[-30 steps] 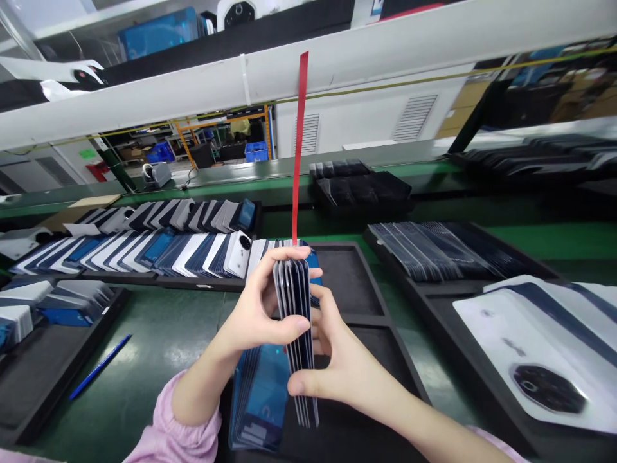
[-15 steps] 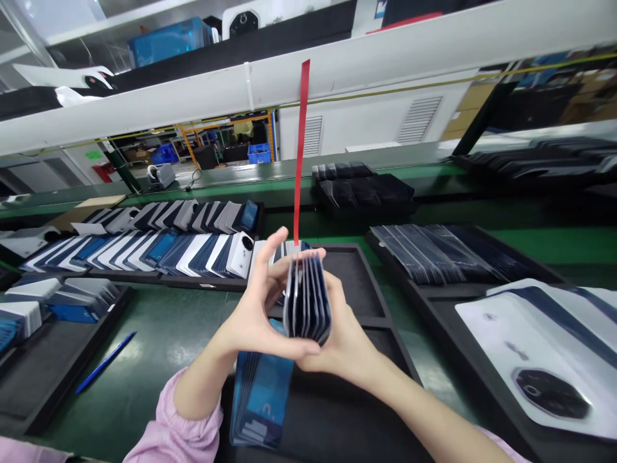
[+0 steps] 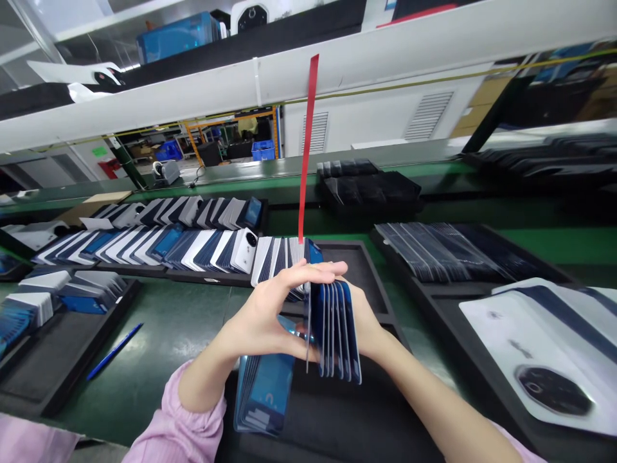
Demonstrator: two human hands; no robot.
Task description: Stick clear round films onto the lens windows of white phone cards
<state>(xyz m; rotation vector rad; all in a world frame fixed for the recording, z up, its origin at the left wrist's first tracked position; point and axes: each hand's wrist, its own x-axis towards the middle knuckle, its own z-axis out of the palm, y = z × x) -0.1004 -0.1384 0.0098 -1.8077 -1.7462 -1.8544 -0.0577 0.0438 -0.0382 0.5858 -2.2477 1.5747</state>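
A small fanned stack of thin dark-blue phone back covers (image 3: pixel 340 331) stands almost edge-on in front of me. My right hand (image 3: pixel 369 318) is closed round its right and far side. My left hand (image 3: pixel 274 305) reaches over from the left, pinching a single cover (image 3: pixel 308 334) that stands a little apart from the others, fingers above and thumb below. Under my left wrist, a stack of glossy blue covers (image 3: pixel 270 386) leans in the black tray (image 3: pixel 347 418). Just beyond my hands, a row of white and dark covers (image 3: pixel 270 257) stands in the same tray.
Trays with rows of covers (image 3: pixel 193 247) stand behind to the left. A blue pen (image 3: pixel 114 352) lies on the green bench (image 3: pixel 178 321). At right, a tray of dark covers (image 3: pixel 434 247) sits near large white covers (image 3: pixel 530 347). A red strip (image 3: pixel 306 154) hangs from the shelf beam.
The stack has shifted right and lower and turned more edge-on, its covers fanned. One cover now stands apart at its left, between my left fingers and thumb.
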